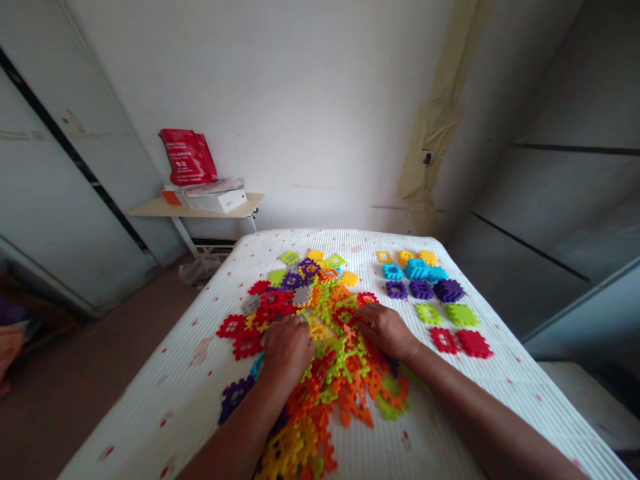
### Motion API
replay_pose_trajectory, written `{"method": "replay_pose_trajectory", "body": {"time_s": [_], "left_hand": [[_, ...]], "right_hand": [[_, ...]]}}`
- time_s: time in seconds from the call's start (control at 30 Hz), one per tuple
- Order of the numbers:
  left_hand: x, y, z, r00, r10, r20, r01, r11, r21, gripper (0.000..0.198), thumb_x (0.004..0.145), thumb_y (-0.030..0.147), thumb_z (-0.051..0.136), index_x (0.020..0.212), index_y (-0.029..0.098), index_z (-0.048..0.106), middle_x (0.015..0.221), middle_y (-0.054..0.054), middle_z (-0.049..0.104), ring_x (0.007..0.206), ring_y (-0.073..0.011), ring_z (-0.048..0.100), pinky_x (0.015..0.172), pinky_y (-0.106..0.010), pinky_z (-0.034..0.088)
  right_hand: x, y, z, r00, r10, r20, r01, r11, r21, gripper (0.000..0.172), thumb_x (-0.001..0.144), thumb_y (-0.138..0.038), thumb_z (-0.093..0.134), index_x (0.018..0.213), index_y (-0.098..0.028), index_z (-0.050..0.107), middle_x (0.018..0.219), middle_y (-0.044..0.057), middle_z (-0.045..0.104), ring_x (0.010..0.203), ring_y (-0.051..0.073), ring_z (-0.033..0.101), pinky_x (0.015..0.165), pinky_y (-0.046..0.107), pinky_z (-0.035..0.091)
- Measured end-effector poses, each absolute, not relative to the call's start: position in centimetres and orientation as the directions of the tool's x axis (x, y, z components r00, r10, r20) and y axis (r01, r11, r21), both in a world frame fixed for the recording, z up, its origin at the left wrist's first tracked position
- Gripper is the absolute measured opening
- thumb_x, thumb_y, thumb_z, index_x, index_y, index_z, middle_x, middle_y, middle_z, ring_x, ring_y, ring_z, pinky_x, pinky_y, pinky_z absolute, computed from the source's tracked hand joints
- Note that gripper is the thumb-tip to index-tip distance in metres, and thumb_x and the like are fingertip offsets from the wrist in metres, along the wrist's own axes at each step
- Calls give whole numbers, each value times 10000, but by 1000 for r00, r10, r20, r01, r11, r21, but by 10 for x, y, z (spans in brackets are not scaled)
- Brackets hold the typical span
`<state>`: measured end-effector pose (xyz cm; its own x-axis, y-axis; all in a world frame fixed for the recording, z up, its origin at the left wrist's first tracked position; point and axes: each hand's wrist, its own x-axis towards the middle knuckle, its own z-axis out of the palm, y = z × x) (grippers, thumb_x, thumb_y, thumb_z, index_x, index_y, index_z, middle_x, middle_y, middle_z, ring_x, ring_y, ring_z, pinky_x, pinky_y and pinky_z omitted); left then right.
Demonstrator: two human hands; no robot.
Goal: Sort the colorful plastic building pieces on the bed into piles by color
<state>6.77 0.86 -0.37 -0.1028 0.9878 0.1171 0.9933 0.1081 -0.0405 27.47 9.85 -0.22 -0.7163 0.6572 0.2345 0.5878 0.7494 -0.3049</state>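
Observation:
A loose heap of notched plastic building tiles [327, 353] in red, orange, yellow, green, purple and blue spreads across the padded cover. My left hand [289, 343] is closed, knuckles up, over the heap's left middle; its fingertips and anything in them are hidden. On the heap's right side, my right hand [387, 328] has its fingers bent together against the pieces, beside a red tile [345, 315]. What it grips, if anything, cannot be made out. A grey tile [302, 296] lies just beyond my left hand.
Right of the heap, tiles lie grouped by colour: yellow [427, 257], blue [416, 269], purple [449, 291], green [461, 315] and red [474, 344]. A small table [250, 203] with a red bag [187, 158] and white box [220, 200] stands by the wall.

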Motion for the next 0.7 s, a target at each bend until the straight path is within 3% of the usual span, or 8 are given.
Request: {"method": "replay_pose_trajectory", "body": {"time_s": [0.4, 0.57, 0.7], "left_hand": [[67, 10, -2, -107, 988, 109, 994, 109, -16, 148, 763, 190, 482, 780, 179, 628, 842, -86, 657, 817, -219, 609, 712, -321, 412], [65, 10, -2, -164, 982, 89, 985, 158, 64, 100, 747, 189, 513, 760, 177, 611, 795, -71, 668, 772, -210, 622, 690, -303, 415], [60, 12, -2, -206, 971, 124, 961, 177, 213, 122, 746, 177, 514, 808, 192, 618, 821, -48, 684, 789, -187, 625, 709, -285, 427]], "right_hand": [[276, 98, -5, -725, 635, 267, 575, 771, -275, 232, 899, -260, 439, 828, -184, 646, 835, 56, 665, 779, 150, 598, 682, 237, 431], [275, 98, -3, -730, 634, 254, 575, 771, -274, 185, 874, -204, 465, 823, -183, 641, 843, 53, 663, 795, 146, 597, 701, 234, 435], [275, 100, -3, -720, 640, 269, 567, 765, -305, 182, 872, -196, 469, 811, -180, 640, 839, 56, 659, 814, 148, 596, 735, 246, 443]]}}
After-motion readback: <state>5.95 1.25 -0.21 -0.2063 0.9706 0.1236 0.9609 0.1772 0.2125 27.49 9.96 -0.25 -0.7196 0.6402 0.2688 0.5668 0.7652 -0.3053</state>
